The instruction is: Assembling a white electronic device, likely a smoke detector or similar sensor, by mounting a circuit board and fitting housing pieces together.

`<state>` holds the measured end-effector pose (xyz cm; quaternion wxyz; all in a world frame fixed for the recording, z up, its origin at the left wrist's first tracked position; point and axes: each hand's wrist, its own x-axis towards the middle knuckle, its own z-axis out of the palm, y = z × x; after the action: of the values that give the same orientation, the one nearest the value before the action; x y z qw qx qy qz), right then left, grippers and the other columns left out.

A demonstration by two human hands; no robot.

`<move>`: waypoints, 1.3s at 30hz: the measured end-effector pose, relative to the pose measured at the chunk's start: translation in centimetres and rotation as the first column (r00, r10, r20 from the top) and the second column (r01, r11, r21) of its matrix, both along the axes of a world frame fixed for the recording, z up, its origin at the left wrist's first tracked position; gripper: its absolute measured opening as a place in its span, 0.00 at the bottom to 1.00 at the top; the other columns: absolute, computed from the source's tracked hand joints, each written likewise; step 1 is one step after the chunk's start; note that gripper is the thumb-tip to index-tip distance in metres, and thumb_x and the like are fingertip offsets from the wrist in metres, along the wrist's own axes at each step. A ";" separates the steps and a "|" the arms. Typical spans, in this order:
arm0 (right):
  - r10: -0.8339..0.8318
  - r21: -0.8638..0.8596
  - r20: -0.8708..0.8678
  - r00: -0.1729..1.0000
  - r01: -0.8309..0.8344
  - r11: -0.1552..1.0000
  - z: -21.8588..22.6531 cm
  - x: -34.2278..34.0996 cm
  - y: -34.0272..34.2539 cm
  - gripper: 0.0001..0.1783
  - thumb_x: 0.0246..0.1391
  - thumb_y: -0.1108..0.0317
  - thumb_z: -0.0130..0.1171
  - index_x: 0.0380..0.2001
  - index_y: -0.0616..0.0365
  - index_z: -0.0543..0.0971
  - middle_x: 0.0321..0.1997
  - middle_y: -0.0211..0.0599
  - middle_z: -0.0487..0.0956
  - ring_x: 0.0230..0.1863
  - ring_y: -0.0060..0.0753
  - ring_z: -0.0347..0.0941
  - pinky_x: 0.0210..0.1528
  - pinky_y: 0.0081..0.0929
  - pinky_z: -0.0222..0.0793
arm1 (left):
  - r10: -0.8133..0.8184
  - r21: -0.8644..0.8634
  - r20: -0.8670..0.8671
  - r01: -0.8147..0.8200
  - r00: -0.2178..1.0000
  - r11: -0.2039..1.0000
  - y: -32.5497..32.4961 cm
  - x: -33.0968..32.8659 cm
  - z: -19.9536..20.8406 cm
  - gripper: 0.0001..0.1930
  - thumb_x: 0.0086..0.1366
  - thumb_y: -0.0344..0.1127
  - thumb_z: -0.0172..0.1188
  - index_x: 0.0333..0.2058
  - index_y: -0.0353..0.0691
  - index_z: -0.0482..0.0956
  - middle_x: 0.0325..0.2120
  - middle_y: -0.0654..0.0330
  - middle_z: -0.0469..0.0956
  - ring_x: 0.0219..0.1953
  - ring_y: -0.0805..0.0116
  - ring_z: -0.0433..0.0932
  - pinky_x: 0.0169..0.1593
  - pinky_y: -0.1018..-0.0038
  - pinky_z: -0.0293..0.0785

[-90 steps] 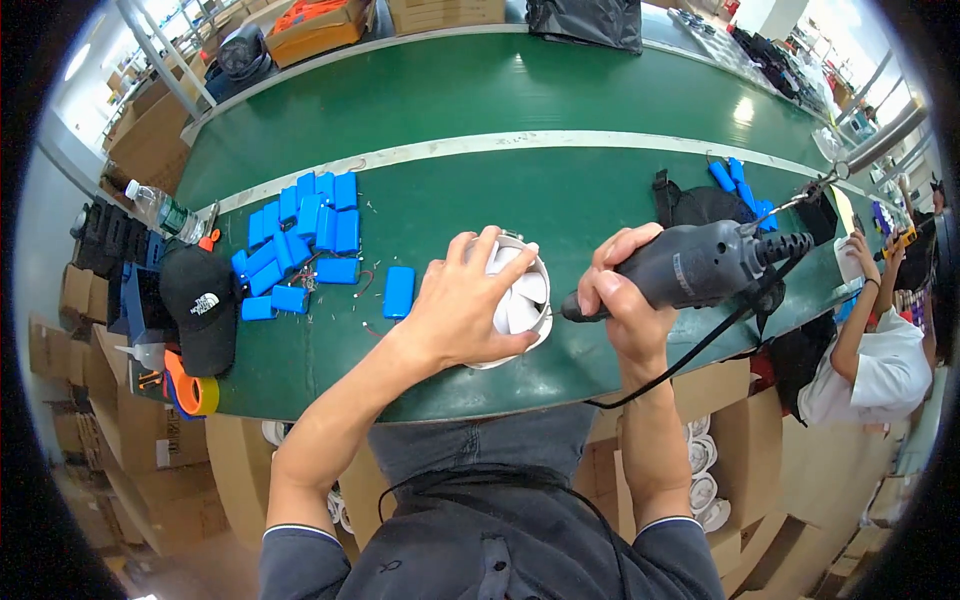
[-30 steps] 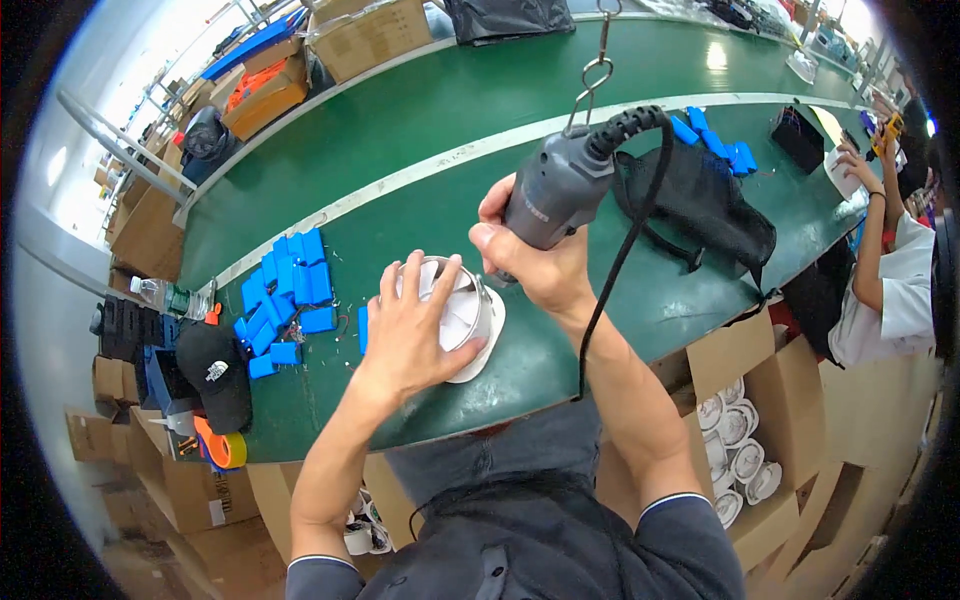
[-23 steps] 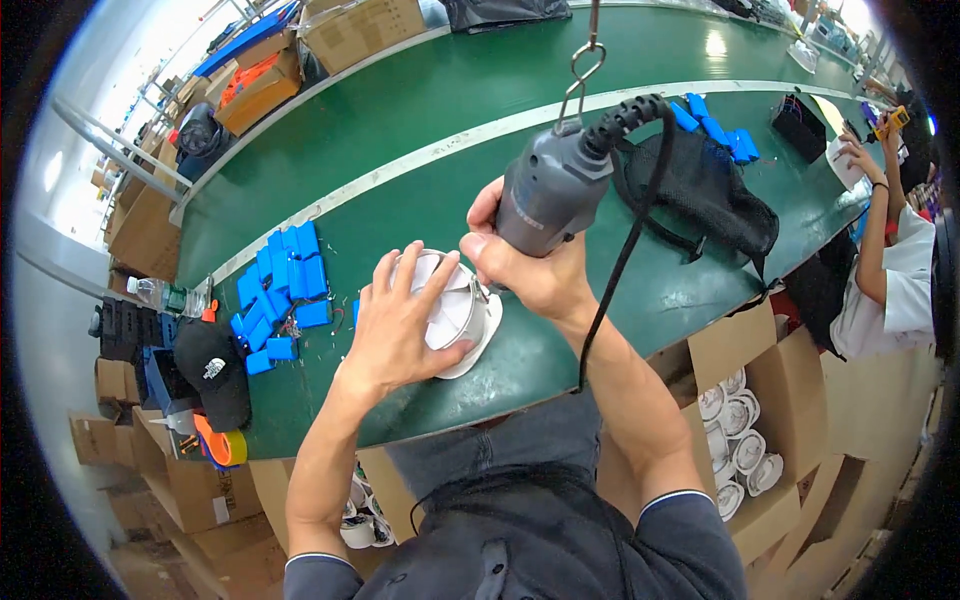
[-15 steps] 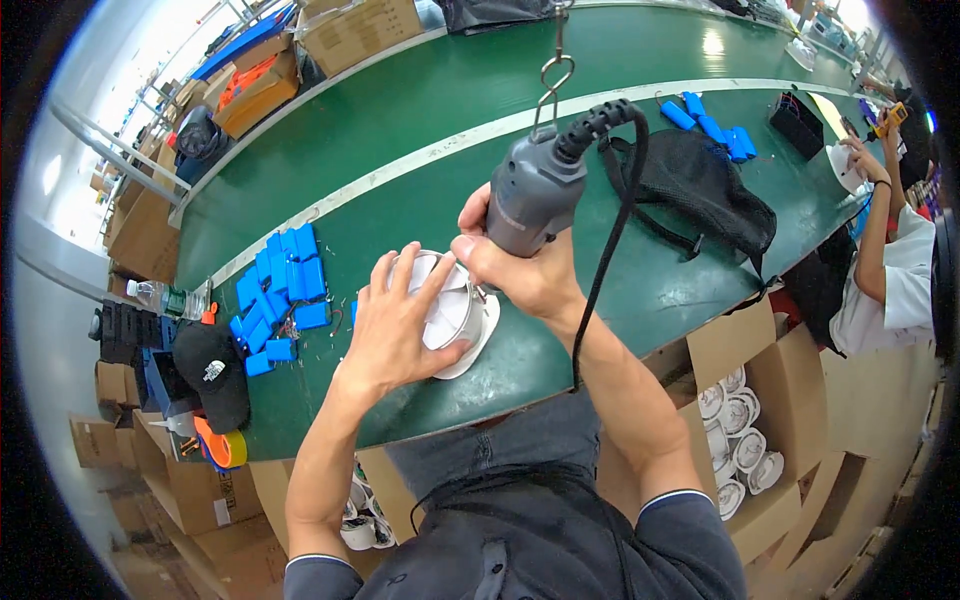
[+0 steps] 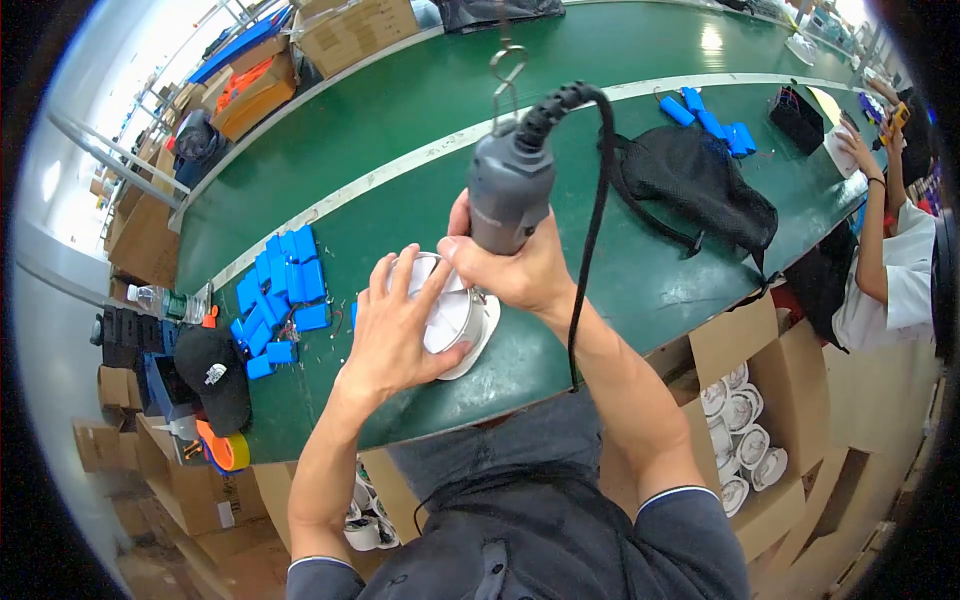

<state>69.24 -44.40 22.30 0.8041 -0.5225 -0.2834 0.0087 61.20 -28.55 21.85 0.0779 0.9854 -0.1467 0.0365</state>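
Note:
My right hand (image 5: 525, 272) is wrapped round a grey electric screwdriver (image 5: 510, 190), which hangs from a metal hook and chain with a black cable curving down beside it. The tool's lower end is hidden by my fingers, over the upper right rim of a round white plastic housing (image 5: 452, 325). That housing lies on the green bench, with divided sections inside and a flared edge at its right. My left hand (image 5: 385, 340) grips it from the left, fingers over the far rim and thumb on the near side. I cannot see whether the bit touches a screw.
Blue battery packs (image 5: 285, 290) lie piled at left, near a black cap (image 5: 212, 375) and orange tape (image 5: 230, 450). More blue packs (image 5: 708, 122) and a black mesh bag (image 5: 690, 185) are at right. White housings (image 5: 745, 435) fill a carton below. A co-worker's arm (image 5: 872, 230) is far right.
My right hand and the screwdriver have shifted left along the housing's far rim. My left hand and the housing have hardly moved. The co-worker's hands have moved slightly.

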 end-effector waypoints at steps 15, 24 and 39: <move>0.081 -0.034 0.013 0.997 -0.081 0.996 0.3 0.0 0.1 0.09 0.41 0.79 0.59 0.27 0.62 0.70 0.20 0.31 0.71 0.16 0.19 0.68 0.17 0.17 0.65 | 0.003 -0.034 0.035 -0.002 0.999 0.999 0.1 -0.2 -0.2 0.43 0.38 0.49 0.67 0.56 0.48 0.63 0.55 0.46 0.56 0.56 0.43 0.55 0.50 0.52 0.61; 0.009 0.039 0.059 0.998 -0.012 0.999 2.7 -0.7 -1.0 0.13 0.38 0.79 0.60 0.30 0.60 0.68 0.23 0.33 0.71 0.18 0.22 0.68 0.21 0.18 0.66 | -0.006 -0.060 0.033 0.008 0.999 0.998 0.4 0.0 -0.3 0.44 0.40 0.53 0.67 0.58 0.49 0.61 0.57 0.43 0.55 0.59 0.39 0.52 0.53 0.45 0.56; -0.051 0.392 0.058 0.997 0.024 0.920 5.8 -2.0 -4.4 0.10 0.43 0.77 0.53 0.32 0.63 0.67 0.21 0.37 0.69 0.17 0.27 0.67 0.22 0.24 0.67 | -0.090 0.029 0.238 0.085 0.967 0.996 -1.6 2.6 2.4 0.03 0.51 0.31 0.56 0.25 0.42 0.77 0.30 0.59 0.78 0.53 0.55 0.67 0.59 0.45 0.49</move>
<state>67.28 -48.82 28.11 0.8822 -0.3569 -0.2963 -0.0809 63.82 -30.13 24.29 0.0520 0.9671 -0.1988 0.1501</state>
